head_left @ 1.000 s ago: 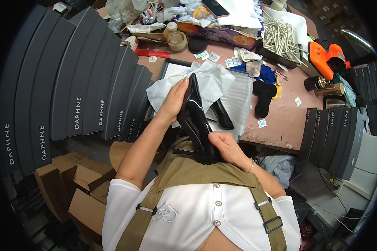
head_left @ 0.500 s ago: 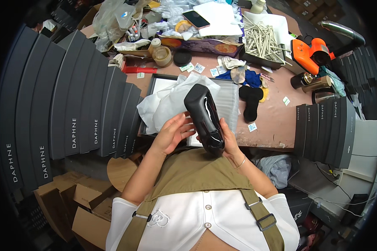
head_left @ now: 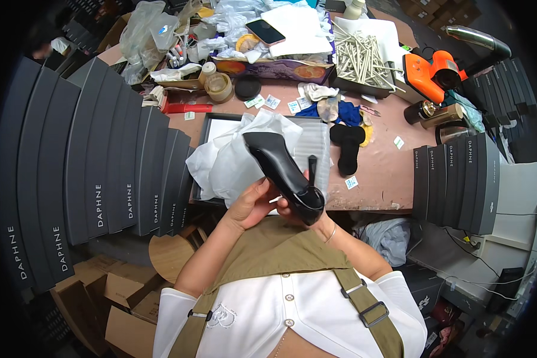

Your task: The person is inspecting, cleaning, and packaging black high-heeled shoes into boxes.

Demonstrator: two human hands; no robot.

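Note:
A glossy black high-heeled shoe (head_left: 279, 167) is tilted in front of my chest, toe toward the far left and slim heel pointing up at the right. My right hand (head_left: 322, 225) grips it around the heel end; most of its fingers are hidden behind the shoe. My left hand (head_left: 249, 204) is closed against the near left side, with its fingertips partly under the shoe. Beyond them, crumpled white tissue paper (head_left: 221, 156) lies in an open dark shoebox (head_left: 198, 128) on the table.
Stacked dark shoeboxes flank me at the left (head_left: 110, 161) and right (head_left: 482, 185). A black insole (head_left: 348, 149), blue cloth and small paper packets lie on the pinkish table (head_left: 385, 173). Farther back are a box of white sticks (head_left: 364, 59), jars, a phone and an orange tool (head_left: 423, 77).
The shoe has turned, so its side and heel now show rather than its opening. My left hand has come in from beside it and closed on it. The view has shifted slightly.

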